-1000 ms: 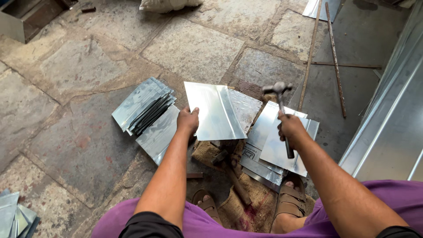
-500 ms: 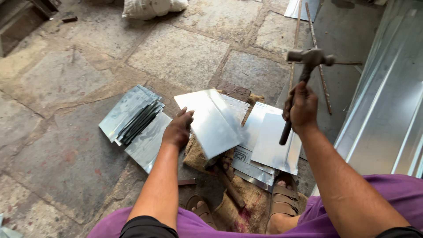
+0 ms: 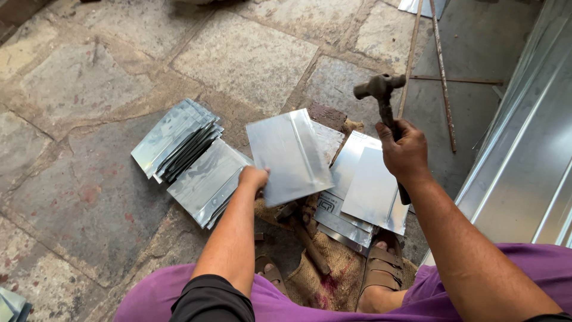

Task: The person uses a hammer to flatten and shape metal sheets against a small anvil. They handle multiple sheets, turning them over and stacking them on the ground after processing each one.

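Note:
My left hand [image 3: 253, 177] grips the near left corner of a shiny folded metal sheet [image 3: 290, 155], which lies tilted over a brown block in front of me. My right hand [image 3: 406, 150] is closed on the dark handle of a hammer [image 3: 381, 89], its head raised above the sheets to the right. Under the hammer lie several flat metal sheets [image 3: 369, 191] in a loose pile.
A stack of folded metal sheets [image 3: 179, 140] lies on the stone floor to the left, with more [image 3: 208, 182] beside it. My sandalled feet [image 3: 381, 268] rest on a burlap sack. Thin metal rods [image 3: 441, 71] lie at the back right. A large metal sheet panel [image 3: 524, 155] stands on the right.
The hammer rose from low over the sheets to a raised position, then came slightly down and left. My left hand keeps hold of the folded sheet, which shifted slightly.

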